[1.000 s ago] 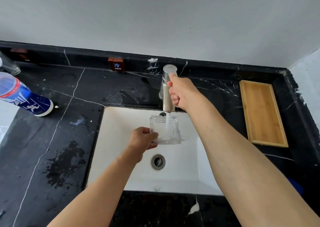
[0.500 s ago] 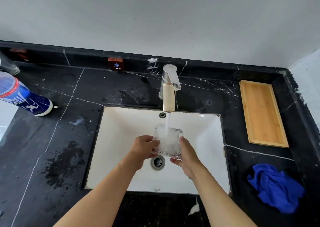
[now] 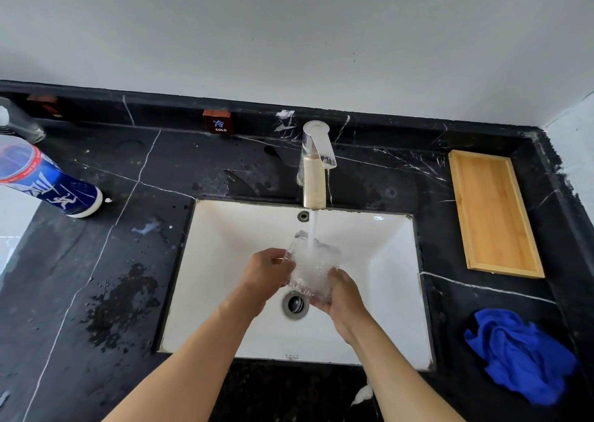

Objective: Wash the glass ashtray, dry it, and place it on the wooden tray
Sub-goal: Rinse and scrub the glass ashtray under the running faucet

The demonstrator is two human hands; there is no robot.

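one ashtray (image 3: pixel 311 269) over the sink (image 3: pixel 225 244), under one tap (image 3: pixel 315 167), water running on it. two hands: left (image 3: pixel 268 275) and right (image 3: pixel 341 288), fingers wrapped round it. on the bench (image 3: pixel 135 171): one tray (image 3: pixel 493 212), one cloth (image 3: pixel 520 357).

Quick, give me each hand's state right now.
Left hand: closed on the glass ashtray, under the running water.
Right hand: closed on the glass ashtray's near right side.

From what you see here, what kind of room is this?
Probably a bathroom or washroom: a white sink set in a black marble counter, a running faucet, and a "COLD" label at the wall.
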